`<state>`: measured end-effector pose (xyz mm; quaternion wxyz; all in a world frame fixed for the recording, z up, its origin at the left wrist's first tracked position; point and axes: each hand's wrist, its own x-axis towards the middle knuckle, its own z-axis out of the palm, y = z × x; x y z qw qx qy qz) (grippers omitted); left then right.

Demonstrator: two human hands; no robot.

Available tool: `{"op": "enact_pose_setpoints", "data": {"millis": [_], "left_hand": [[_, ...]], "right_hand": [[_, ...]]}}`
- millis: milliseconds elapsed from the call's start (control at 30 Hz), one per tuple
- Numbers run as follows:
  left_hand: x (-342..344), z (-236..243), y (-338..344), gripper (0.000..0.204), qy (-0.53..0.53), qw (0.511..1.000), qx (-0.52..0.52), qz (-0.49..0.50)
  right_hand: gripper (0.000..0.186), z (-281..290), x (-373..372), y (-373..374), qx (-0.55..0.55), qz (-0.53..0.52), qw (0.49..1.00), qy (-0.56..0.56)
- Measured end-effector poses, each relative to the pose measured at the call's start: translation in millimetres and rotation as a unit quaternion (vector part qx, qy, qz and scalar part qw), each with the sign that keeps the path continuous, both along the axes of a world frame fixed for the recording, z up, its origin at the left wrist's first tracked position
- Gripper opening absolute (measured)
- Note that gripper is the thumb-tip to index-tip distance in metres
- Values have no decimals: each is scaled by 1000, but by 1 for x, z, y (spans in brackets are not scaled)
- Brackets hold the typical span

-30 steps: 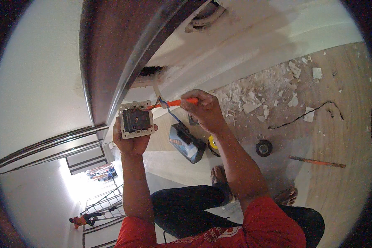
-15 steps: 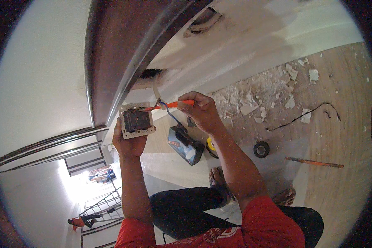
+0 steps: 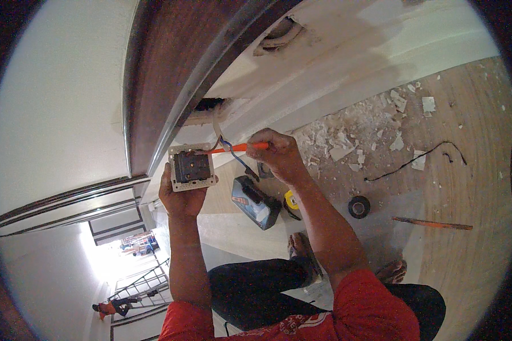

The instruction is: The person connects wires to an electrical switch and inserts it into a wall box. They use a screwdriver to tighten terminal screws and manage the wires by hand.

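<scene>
My left hand (image 3: 183, 196) is closed round the lower part of a square wall socket (image 3: 192, 168), its dark back and pale frame turned toward me. Between the fingers of my right hand (image 3: 277, 152) is an orange screwdriver (image 3: 239, 148), pointing left with its tip at the upper edge of the socket's back. A pale cable (image 3: 217, 122) comes out of a hole in the wall (image 3: 209, 104) and splits into thin wires. One blue wire (image 3: 236, 159) hangs down to the right, apart from the socket.
Below lie a grey-black box (image 3: 256, 202), a yellow tape measure (image 3: 292, 200), a black tape roll (image 3: 359, 207) and an orange-black stick (image 3: 432, 223). Plaster rubble (image 3: 347, 139) covers the floor by the wall, beside a black wire (image 3: 409, 161). A person (image 3: 112, 307) is near a ladder (image 3: 148, 281) far left.
The socket and both hands sit slightly further right in the picture, as the view shifts a little. The screwdriver's tip stays at the socket's upper edge.
</scene>
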<state>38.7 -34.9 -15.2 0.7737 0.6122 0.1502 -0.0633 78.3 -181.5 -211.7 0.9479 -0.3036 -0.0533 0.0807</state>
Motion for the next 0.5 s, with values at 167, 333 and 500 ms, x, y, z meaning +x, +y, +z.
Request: {"op": "enact_pose_setpoints", "data": {"millis": [167,333,500], "left_hand": [[-2,-1,3,57,-4,1000,-15,-5],[-1,-3,1,59,2,999,-30,14],[-2,-4,3,60,6,999,-42,22]], "right_hand": [[21,2,-4,-1,-4,32,999,26],[26,0,-5,0,-15,94,993,71],[23,8,-4,-9,-74,3,997,28]]}}
